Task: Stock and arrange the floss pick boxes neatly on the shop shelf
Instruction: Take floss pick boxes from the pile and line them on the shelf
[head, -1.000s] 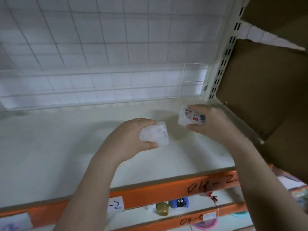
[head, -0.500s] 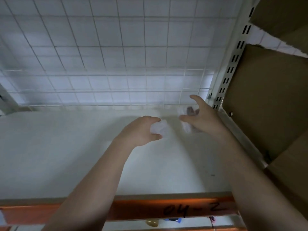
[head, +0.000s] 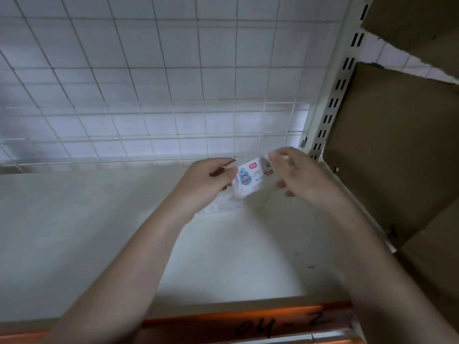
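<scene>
White floss pick box (head: pixel 249 178) (label facing up) pinched between left hand (head: pixel 206 181) and right hand (head: pixel 301 173) above shelf (head: pixel 99 232).

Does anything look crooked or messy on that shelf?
Yes. The labelled floss pick box sits tilted between the left hand and right hand at the back right of the shelf, not yet squared to the wire grid. The cardboard box on the right has ragged, torn flap edges.

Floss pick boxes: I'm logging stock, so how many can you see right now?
2. One white labelled floss pick box is held between both hands at the shelf's back right; a second clear box sits blurred beneath it. Others may be hidden behind the hands.
</scene>
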### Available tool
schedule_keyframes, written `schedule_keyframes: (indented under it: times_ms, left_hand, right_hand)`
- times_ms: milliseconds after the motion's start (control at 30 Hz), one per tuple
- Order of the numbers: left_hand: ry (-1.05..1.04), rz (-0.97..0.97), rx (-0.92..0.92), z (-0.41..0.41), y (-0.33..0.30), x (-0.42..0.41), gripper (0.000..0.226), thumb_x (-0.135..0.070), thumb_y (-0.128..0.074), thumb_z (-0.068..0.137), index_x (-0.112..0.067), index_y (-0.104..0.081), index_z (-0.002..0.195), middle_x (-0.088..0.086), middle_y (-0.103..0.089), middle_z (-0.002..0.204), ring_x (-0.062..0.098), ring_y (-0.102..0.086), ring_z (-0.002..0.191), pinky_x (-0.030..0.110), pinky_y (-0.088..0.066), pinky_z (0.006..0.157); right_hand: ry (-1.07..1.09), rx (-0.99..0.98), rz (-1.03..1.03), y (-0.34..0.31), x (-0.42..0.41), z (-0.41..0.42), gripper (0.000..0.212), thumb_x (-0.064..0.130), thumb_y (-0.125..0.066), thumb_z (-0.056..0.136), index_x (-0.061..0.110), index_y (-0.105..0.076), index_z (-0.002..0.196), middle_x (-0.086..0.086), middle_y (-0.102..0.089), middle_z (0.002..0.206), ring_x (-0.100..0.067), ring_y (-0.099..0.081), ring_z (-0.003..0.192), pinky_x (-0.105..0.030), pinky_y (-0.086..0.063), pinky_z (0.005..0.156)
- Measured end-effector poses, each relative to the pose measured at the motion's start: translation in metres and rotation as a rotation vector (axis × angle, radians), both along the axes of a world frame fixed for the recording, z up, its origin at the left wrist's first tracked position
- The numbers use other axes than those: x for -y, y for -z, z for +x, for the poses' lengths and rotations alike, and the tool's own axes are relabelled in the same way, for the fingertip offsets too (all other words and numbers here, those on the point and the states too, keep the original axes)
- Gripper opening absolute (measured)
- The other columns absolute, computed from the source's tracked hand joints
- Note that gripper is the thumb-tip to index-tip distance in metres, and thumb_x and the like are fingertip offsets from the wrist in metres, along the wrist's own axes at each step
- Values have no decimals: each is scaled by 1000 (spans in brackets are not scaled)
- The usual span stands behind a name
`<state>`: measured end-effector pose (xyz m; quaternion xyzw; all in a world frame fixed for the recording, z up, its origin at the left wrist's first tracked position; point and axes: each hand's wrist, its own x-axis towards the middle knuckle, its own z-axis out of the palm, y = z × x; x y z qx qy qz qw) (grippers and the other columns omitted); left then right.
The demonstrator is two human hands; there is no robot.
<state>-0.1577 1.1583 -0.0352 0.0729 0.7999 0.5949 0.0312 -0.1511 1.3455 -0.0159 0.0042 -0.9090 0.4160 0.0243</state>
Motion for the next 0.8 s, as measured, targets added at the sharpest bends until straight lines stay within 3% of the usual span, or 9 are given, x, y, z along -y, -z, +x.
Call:
schedule_keyframes:
  times_ms: [100, 167, 200, 333, 433, 500, 600, 800]
  left_hand:
    - [9, -60, -5, -9, -1, 8, 18, -19, -53, 93, -23, -67, 102, 9, -69, 104, 29, -63, 103, 44, -48, 95]
    - [43, -85, 9, -13, -1, 9, 20, -19, -51, 94, -18, -67, 106, 11, -69, 107, 29, -62, 104, 43, -48, 96]
    - [68, -96, 17, -14, -1, 9, 21, -18, -50, 95, -17, -67, 107, 11, -69, 107, 28, -62, 104, 42, -48, 96]
    - [152, -173, -4, -15, -1, 5, 23, -15, -49, 95, -28, -65, 105, 0, -69, 109, 16, -62, 105, 29, -46, 96]
    - [83, -434, -116, -21, 1, 7, 37, -31, -51, 93, -22, -53, 129, -4, -56, 130, 6, -51, 116, 17, -36, 96]
    - [111, -665, -127, -22, 5, 15, 57, -44, -57, 86, -24, -42, 137, -5, -45, 141, 9, -41, 128, 22, -31, 104]
    - [269, -928, -45, -17, 12, 23, 76, -50, -66, 77, -33, -30, 142, -9, -35, 145, 12, -33, 132, 28, -30, 106]
    - [254, -884, -49, -18, 17, 25, 75, -39, -72, 75, -40, -33, 139, -8, -42, 125, 12, -43, 116, 24, -40, 82]
  right_hand:
    - [-227, -63, 189, -4, -6, 8, 70, 40, -69, 79, 35, -33, 139, 16, -41, 131, -3, -44, 118, -12, -34, 89]
    - [-296, -109, 302, -2, -1, 9, 81, 31, -76, 74, 32, -31, 141, 17, -36, 136, 1, -36, 121, 3, -21, 82]
    - [-290, -151, 344, 0, 2, 6, 82, 27, -76, 73, 29, -32, 142, 14, -34, 140, -1, -36, 123, 4, -18, 80]
    - [-286, -213, 440, 12, 9, -7, 79, 20, -76, 72, 22, -37, 140, 6, -37, 142, -9, -40, 122, -2, -22, 81]
    - [-195, -161, 422, 15, 0, -17, 76, 22, -77, 71, 18, -41, 138, 1, -48, 132, -15, -48, 114, -17, -36, 88]
    - [-80, -94, 445, 15, -12, -30, 70, 23, -76, 73, 13, -41, 134, -5, -52, 126, -21, -52, 107, -29, -43, 89]
    - [39, 11, 403, 17, -27, -51, 62, 20, -74, 75, 11, -41, 127, -9, -53, 121, -22, -53, 98, -34, -47, 85]
    - [82, 114, 460, 25, -37, -73, 59, 12, -72, 77, 6, -42, 127, -14, -48, 126, -26, -49, 109, -31, -42, 85]
